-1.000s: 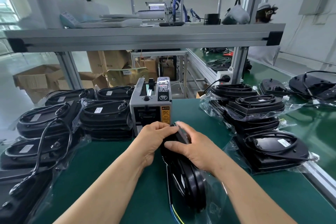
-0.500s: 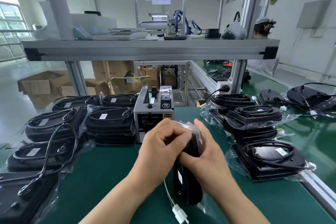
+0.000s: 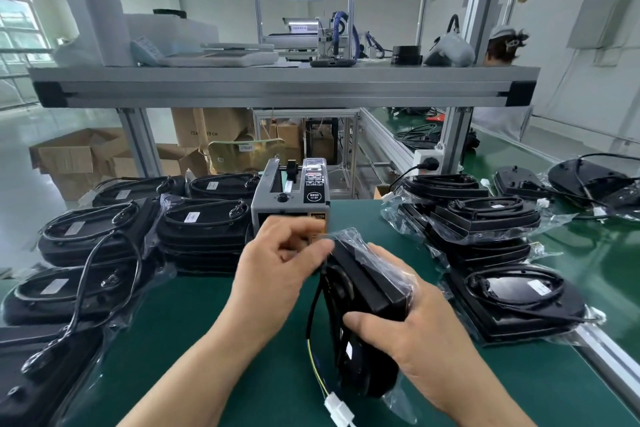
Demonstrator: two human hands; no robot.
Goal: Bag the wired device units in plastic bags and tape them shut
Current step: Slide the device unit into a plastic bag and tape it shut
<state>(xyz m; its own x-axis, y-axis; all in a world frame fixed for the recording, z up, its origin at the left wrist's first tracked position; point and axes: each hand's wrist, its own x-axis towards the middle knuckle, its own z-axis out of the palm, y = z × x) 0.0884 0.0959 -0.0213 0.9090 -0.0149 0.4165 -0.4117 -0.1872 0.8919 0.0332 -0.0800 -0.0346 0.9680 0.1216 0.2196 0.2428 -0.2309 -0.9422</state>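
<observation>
Just above the near middle of the green bench mat [image 3: 194, 322], the right hand [image 3: 415, 333] gripped the wired device unit [image 3: 363, 284] from the right side. Its thumb curled over the near face, evidently to hold the unit steady and clear of the mat. The left hand [image 3: 277, 274], fingers curled, pinched the plastic bag [image 3: 349, 239] where its film folded over the unit's far top corner. That looked like holding the flap down for sealing, though whether a tape strip lay under the fingertips could not be told. The unit stood on edge rather than flat, its long axis running from near and low to far and high. Its far end pointed toward the tape dispenser [image 3: 291, 198] just beyond the left hand, a sensible placing, since tape would be close to reach. Its wire hung from the near end, with the white connector [image 3: 337, 406] dangling lowest. Farther out, bagged units [image 3: 204, 222] lay stacked on the left, with more on the right, probably set to the sides to leave the middle free for working.
</observation>
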